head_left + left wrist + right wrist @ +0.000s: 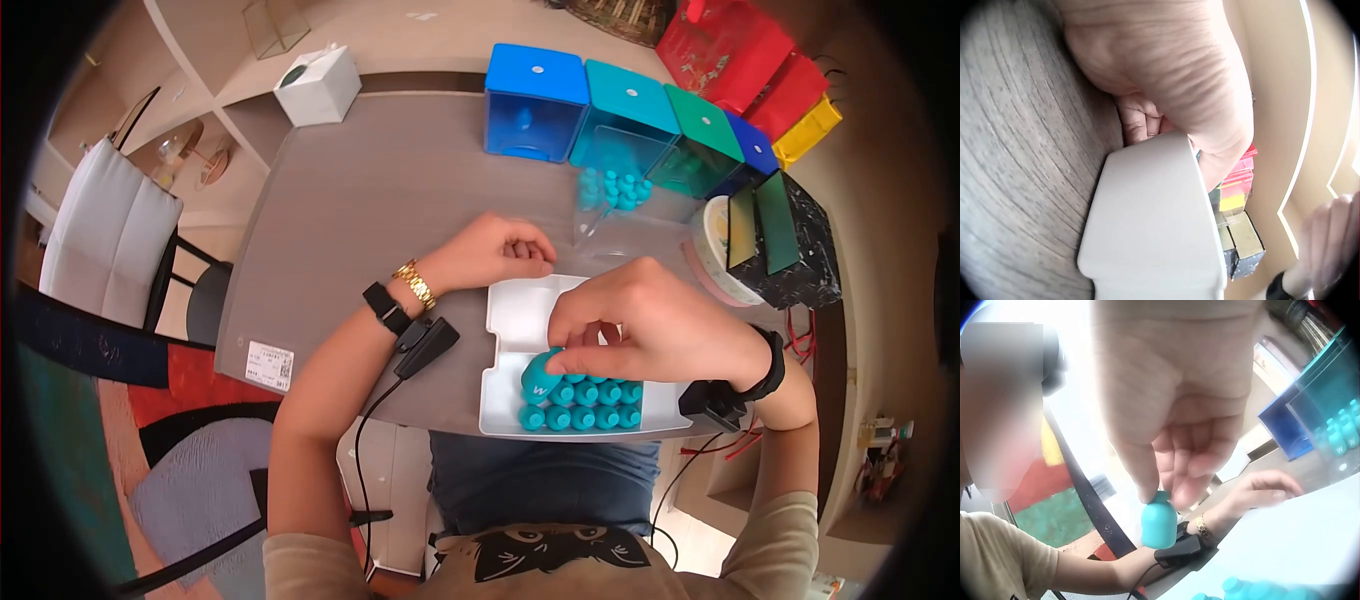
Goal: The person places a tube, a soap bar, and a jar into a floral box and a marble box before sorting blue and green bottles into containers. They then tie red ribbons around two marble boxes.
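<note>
Between thumb and fingertips, my right hand [640, 320] pinches a small teal bottle [1159, 526] by its narrow neck. In the head view this bottle, marked with a white letter, overlaps the left end of the rows of similar teal bottles [585, 394] standing in a white tray [520, 300]. My left hand [490, 250] rests on the table at the tray's far left corner, fingers loosely curled, thumb right at the rim. The left wrist view shows the tray's pale side wall [1154, 212] hiding the thumb tip.
Beyond the tray, a clear bin [640, 225] contains more teal bottles. Blue, teal and green lidded boxes [535, 75] line the table's back edge. A black marbled box [805, 240] and a round container [712, 250] stand at the right; a white tissue box [320, 85] sits back left.
</note>
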Demonstrator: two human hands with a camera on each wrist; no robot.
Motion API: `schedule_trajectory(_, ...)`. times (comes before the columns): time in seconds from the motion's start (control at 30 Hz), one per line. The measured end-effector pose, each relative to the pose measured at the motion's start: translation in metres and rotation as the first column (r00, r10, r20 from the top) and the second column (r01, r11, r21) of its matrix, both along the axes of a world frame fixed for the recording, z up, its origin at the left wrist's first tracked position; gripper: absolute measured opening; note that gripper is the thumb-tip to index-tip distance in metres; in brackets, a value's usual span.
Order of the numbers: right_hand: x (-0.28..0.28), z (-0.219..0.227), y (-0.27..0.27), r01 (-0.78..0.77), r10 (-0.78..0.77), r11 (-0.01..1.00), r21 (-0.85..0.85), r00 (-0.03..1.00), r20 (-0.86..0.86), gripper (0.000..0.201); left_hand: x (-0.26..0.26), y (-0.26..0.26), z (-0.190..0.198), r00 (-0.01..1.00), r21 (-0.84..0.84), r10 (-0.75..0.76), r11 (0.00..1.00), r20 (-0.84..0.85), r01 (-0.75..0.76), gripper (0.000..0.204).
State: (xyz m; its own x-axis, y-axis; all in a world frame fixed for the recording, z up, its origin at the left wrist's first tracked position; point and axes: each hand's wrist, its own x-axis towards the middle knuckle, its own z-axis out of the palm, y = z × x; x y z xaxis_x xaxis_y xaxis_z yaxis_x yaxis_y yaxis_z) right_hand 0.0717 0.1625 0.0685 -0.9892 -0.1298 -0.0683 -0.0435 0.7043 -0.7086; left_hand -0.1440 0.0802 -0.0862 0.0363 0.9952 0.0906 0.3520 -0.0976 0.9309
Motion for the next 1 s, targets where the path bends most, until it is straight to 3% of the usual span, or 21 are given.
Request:
schedule_trajectory(0.07,0.007,0.01,0.004,0.056,-0.056,0.998,0.017,0.998,-0.011,0.017,0.0,-0.001,0.003,0.999,-0.008,0.001,1.0,-0.034,-0.001,0.022)
schedule_trajectory(0.17,0.017,0.029,0.021,0.197,-0.171,0.975,0.106,0.962,-0.214,0.015,-0.001,0.001,-0.002,1.0,0.013,0.002,1.0,-0.009,-0.002,0.023)
schedule_trajectory(0.2,0.018,0.038,0.035,0.252,-0.174,0.939,0.236,0.936,-0.305,0.013,-0.001,0.001,-0.003,1.0,0.006,0.005,1.0,-0.018,-0.005,0.023)
schedule_trajectory(0.27,0.015,0.045,0.055,0.481,-0.352,0.833,0.273,0.842,-0.407,0.013,-0.001,0.001,-0.006,1.0,0.027,0.006,1.0,0.009,-0.006,0.023)
schedule_trajectory(0.37,0.006,0.033,0.096,0.517,-0.366,0.722,0.46,0.849,-0.381,0.013,0.0,-0.001,-0.002,1.0,-0.004,0.014,1.0,0.01,-0.014,0.023)
schedule_trajectory(0.47,-0.006,0.005,0.121,0.389,-0.319,0.604,0.695,0.918,-0.236,0.01,0.002,-0.002,0.003,0.999,-0.006,0.027,1.0,-0.028,-0.028,0.022)
schedule_trajectory(0.5,-0.012,-0.009,0.131,0.335,-0.278,0.523,0.784,0.936,-0.214,0.006,0.002,-0.003,0.002,0.999,-0.005,0.03,1.0,-0.028,-0.03,0.022)
schedule_trajectory(0.6,-0.022,-0.03,0.139,0.29,-0.233,0.453,0.843,0.951,-0.202,0.007,0.001,-0.002,-0.001,1.0,0.002,0.027,1.0,-0.004,-0.027,0.022)
schedule_trajectory(0.7,-0.032,-0.049,0.153,0.223,-0.09,0.378,0.899,0.975,-0.204,0.009,0.002,-0.003,0.003,0.999,-0.033,0.038,0.999,0.017,-0.037,0.023)
schedule_trajectory(1.0,-0.044,-0.065,0.157,0.124,-0.039,0.283,0.951,0.992,-0.118,0.008,0.001,-0.001,-0.001,1.0,0.003,0.017,1.0,-0.012,-0.017,0.021)
